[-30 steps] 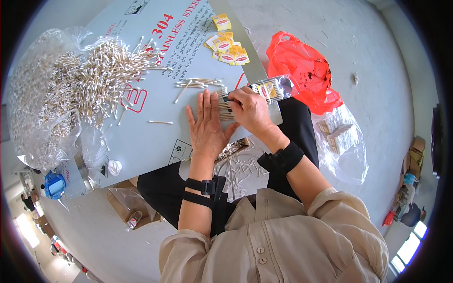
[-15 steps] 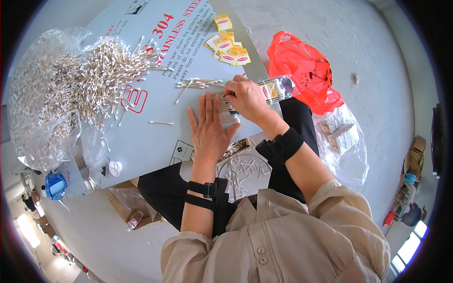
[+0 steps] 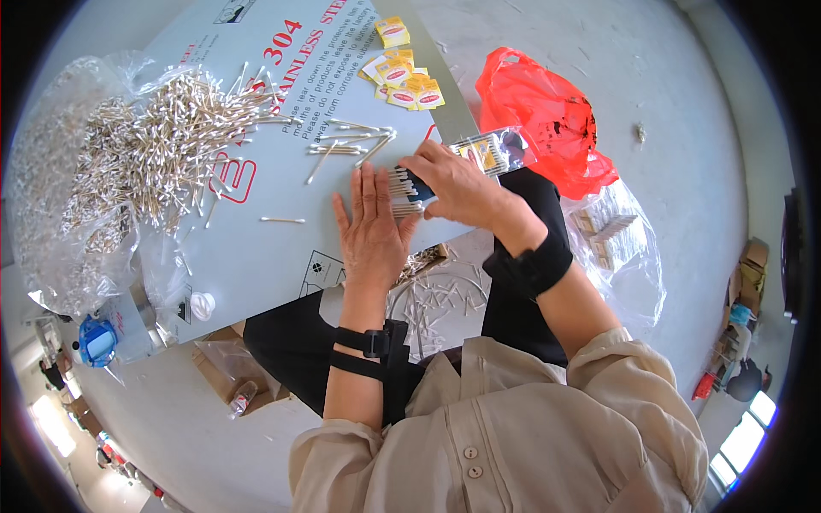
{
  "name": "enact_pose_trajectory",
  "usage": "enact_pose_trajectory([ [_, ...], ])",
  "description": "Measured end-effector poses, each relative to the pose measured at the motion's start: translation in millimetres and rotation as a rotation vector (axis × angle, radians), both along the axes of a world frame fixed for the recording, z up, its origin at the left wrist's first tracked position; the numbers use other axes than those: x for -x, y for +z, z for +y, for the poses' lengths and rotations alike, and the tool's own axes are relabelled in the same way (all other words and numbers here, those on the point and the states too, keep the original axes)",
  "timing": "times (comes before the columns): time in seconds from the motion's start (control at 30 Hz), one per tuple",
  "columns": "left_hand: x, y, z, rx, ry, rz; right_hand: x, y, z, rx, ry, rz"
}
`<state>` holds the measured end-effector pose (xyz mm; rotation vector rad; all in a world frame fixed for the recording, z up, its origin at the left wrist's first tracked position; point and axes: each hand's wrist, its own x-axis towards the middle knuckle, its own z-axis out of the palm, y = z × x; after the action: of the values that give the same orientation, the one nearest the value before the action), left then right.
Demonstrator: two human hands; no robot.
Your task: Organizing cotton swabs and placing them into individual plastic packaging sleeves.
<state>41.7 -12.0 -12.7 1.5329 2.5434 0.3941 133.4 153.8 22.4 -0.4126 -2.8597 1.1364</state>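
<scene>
At the near edge of the grey board (image 3: pixel 256 248), the right hand (image 3: pixel 457 184) grips a light, flimsy clear packet (image 3: pixel 492 151) of cotton swabs (image 3: pixel 402 192), likely best pinched mid-length, while the left hand (image 3: pixel 372 231) lies flat and open, squaring their tips.

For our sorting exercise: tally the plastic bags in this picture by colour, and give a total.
Clear bags: 2, one holding swabs, one holding small packs
Red bags: 1
Total: 3

- The left hand (image 3: pixel 369 231) is laid flat, palm down, fingers spread.
- The right hand (image 3: pixel 457 184) is curled closed, crossing just past the left fingertips.
</scene>
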Motion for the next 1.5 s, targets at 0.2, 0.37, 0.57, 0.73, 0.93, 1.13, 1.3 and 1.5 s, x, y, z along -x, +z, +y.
enact_pose_trajectory([
  [0.2, -14, 4, 4, -0.013, 0.066, -0.034, -22, -21, -57, 0.552, -0.501, 0.500],
  [0.37, -22, -3, 6, -0.059, 0.102, -0.005, -1, -37, -80, 0.668, -0.670, 0.717],
  [0.57, -19, -3, 10, -0.040, 0.076, 0.031, 9, -37, -79, 0.806, -0.661, 0.715],
  [0.73, -20, -3, 11, -0.189, 0.195, -0.107, 13, -40, -76, 0.859, -0.675, 0.744],
  [0.93, -1, -3, 21, -0.864, 0.386, -0.586, 21, -43, -69, 0.860, -0.714, 0.782],
  [1.13, -10, -6, 36, -1.031, 0.462, -0.854, 22, -46, -65, 0.854, -0.704, 0.752],
  [1.3, -22, -8, 52, -1.068, 0.462, -0.866, 16, -44, -44, 0.813, -0.700, 0.719],
  [1.5, -27, -8, 67, -1.091, 0.470, -0.921, 11, -37, -25, 0.752, -0.689, 0.689],
])
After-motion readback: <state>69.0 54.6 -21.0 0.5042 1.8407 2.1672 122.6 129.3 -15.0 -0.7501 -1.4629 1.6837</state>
